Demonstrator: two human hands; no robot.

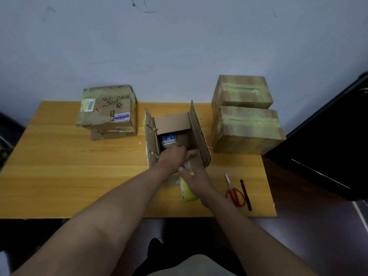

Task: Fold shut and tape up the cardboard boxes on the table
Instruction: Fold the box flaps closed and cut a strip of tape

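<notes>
Grip first: the right hand (196,181) is wrapped around the yellow tape roll (188,191) at the near edge of the open box (177,140), probably to start a strip there, while the left hand (172,156) reaches over the near flap, fingers blurred, so its grip cannot be told. Side flaps stand up. Two taped boxes (246,114) are stacked right, a printed box (108,110) left, and scissors (235,193) lie handy on the worktop (69,166).

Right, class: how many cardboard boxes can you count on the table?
4. A labelled box sits far left, an open box stands in the middle under the hands, and two taped boxes sit far right, one stacked on the other. The left pile may hide more.
</notes>
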